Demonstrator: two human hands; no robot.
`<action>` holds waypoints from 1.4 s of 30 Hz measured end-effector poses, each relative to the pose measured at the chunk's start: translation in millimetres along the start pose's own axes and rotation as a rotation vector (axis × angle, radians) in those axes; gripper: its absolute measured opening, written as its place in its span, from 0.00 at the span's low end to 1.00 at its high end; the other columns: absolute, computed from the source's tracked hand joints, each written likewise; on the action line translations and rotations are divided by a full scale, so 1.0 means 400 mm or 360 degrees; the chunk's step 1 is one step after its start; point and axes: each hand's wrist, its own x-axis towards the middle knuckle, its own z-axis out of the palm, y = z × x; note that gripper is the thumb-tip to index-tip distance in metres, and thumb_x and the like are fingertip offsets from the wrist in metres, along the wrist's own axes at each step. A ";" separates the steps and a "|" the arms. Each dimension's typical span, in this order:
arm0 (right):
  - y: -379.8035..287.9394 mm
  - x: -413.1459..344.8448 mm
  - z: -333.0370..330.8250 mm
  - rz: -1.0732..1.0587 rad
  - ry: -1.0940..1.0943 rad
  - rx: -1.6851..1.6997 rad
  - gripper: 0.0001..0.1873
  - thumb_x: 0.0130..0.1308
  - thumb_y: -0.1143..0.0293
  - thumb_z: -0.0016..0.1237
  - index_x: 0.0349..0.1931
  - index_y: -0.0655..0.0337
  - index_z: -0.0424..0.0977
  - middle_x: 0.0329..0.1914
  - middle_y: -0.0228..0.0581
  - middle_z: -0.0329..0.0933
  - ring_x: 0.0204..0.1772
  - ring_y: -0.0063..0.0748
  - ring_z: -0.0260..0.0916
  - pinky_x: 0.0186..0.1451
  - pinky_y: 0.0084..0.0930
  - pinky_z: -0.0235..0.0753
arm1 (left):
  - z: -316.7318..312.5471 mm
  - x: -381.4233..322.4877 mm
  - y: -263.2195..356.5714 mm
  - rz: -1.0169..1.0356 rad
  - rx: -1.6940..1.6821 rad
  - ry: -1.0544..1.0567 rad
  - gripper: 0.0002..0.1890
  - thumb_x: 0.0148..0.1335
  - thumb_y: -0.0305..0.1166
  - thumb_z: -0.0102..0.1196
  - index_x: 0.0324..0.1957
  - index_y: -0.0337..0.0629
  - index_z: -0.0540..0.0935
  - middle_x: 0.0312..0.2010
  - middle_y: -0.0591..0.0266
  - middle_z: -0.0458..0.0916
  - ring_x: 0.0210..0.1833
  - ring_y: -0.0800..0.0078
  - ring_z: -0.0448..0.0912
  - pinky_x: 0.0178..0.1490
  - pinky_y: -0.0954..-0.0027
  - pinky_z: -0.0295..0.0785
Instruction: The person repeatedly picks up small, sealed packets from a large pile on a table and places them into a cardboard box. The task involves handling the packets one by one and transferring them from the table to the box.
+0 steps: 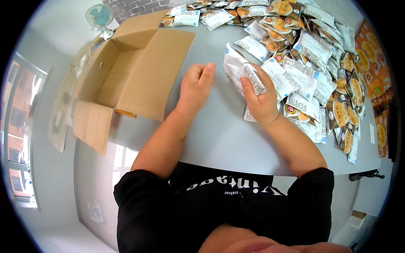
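Observation:
My right hand [261, 98] grips a white printed sachet [235, 71] above the grey table, its thumb over the near edge of the packet. To its left, my left hand [196, 85] is raised with the thumb up and the fingers curled in; no packet shows in it. Beside my left hand stands a cardboard box [152, 76] with its flaps spread out, and the part of its inside that shows holds nothing. Right of my right hand lies a large pile of sachets [300, 74], some white side up, others with brown and orange fronts.
The grey table [221, 139] runs up to my body. More sachets [218, 19] lie along its far edge. A small fan [99, 17] stands behind the box. Orange printed cartons [371, 57] are stacked at the right, beyond the pile.

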 end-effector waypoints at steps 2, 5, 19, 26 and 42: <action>-0.004 -0.003 -0.010 -0.0126 -0.0176 -0.0266 0.29 0.52 0.73 0.60 0.57 0.62 0.69 0.40 0.44 0.75 0.37 0.47 0.71 0.43 0.36 0.73 | 0.012 -0.012 0.000 -0.0165 -0.0405 -0.0195 0.24 0.70 0.50 0.46 0.47 0.36 0.73 0.39 0.58 0.78 0.40 0.73 0.78 0.43 0.71 0.75; -0.024 0.004 0.000 -0.0593 -0.0492 -0.0496 0.33 0.45 0.73 0.60 0.56 0.62 0.69 0.47 0.44 0.72 0.41 0.46 0.69 0.46 0.38 0.72 | 0.034 -0.030 -0.007 -0.0350 -0.0990 -0.0286 0.23 0.70 0.49 0.45 0.51 0.37 0.72 0.45 0.56 0.77 0.45 0.70 0.79 0.48 0.67 0.76; -0.034 -0.007 0.000 0.0786 -0.0572 0.0371 0.22 0.61 0.61 0.58 0.47 0.68 0.70 0.42 0.46 0.78 0.43 0.30 0.76 0.44 0.28 0.76 | 0.057 -0.058 0.043 -0.0331 -0.0879 -0.0165 0.21 0.69 0.47 0.50 0.49 0.37 0.71 0.43 0.58 0.79 0.42 0.73 0.80 0.45 0.70 0.78; -0.012 -0.033 0.034 0.0858 -0.0353 0.0639 0.20 0.64 0.58 0.55 0.43 0.69 0.72 0.37 0.43 0.79 0.39 0.26 0.76 0.42 0.26 0.77 | 0.075 -0.047 0.005 -0.0356 -0.0776 -0.0212 0.27 0.70 0.54 0.44 0.47 0.36 0.73 0.39 0.60 0.78 0.38 0.78 0.79 0.41 0.74 0.76; -0.008 -0.019 0.014 0.1394 -0.0436 0.1446 0.20 0.73 0.54 0.41 0.46 0.66 0.71 0.40 0.35 0.76 0.42 0.20 0.74 0.44 0.20 0.74 | 0.088 -0.062 0.002 -0.0194 -0.0337 -0.0231 0.26 0.71 0.52 0.43 0.46 0.34 0.76 0.39 0.61 0.80 0.40 0.77 0.77 0.46 0.72 0.73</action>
